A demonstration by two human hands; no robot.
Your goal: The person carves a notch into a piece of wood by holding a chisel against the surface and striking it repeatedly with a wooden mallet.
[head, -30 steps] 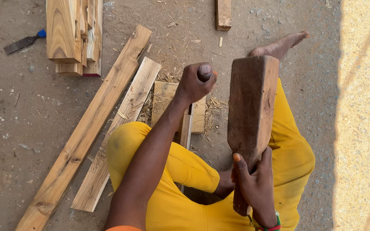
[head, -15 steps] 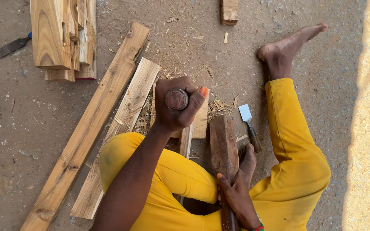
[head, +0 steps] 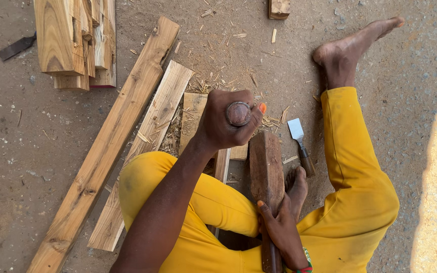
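- On the dirt floor (head: 36, 151), a person in yellow trousers sits, both hands busy over a short wood block (head: 194, 117)
- left hand (head: 224, 121): grip fully closed round a chisel handle (head: 238, 113), round butt end up; blade hidden below the fist, so I can't see where it meets the block
- right hand (head: 281, 230): grip closed round the handle of a wooden mallet (head: 267, 169), head low, just right of the left fist, not on the chisel butt
- progress, my read: chopping well under way, chips and shavings (head: 213, 83) lie thick round the block; cut itself hidden, so what's left can't be told
- counts: two long planks (head: 110, 146) side by side at left, one stack of offcuts (head: 74, 43) top left, one spare chisel (head: 299, 144) lying by the right leg, one small block (head: 279, 7) at top edge, one dark flat tool (head: 16, 46) far left
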